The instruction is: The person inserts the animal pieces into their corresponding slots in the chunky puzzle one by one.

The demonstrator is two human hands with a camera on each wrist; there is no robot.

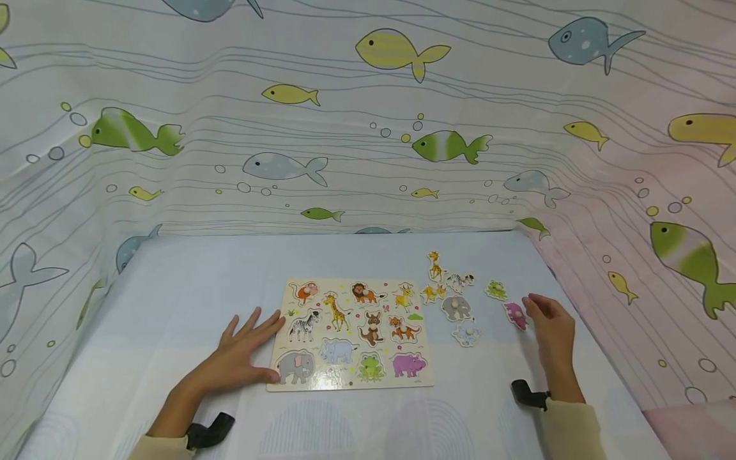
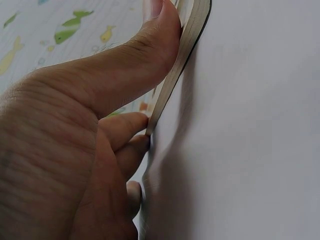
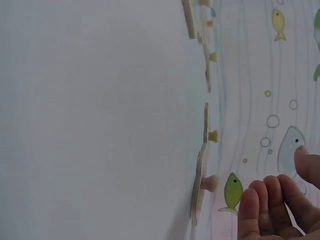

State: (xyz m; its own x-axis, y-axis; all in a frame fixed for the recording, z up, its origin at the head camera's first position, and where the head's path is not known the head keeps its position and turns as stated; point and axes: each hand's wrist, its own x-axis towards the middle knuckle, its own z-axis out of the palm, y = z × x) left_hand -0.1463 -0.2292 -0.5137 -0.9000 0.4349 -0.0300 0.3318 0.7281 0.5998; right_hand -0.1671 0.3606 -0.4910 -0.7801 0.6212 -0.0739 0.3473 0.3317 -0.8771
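Observation:
A wooden animal puzzle board lies on the table, with pictures of a lion, giraffe, zebra, frog and other animals. My left hand rests at its left side, fingers spread; in the left wrist view the thumb touches the board's edge. My right hand is just right of the purple hippo piece, fingers loosely bent and holding nothing. In the right wrist view a gap shows between thumb and fingertips, apart from the knobbed pieces. A green frog piece lies beside the hippo.
Right of the board lie more loose pieces: a giraffe, a zebra, a yellow animal, a grey elephant and a pale blue-grey animal. A fish-patterned cloth hangs behind and beside the table.

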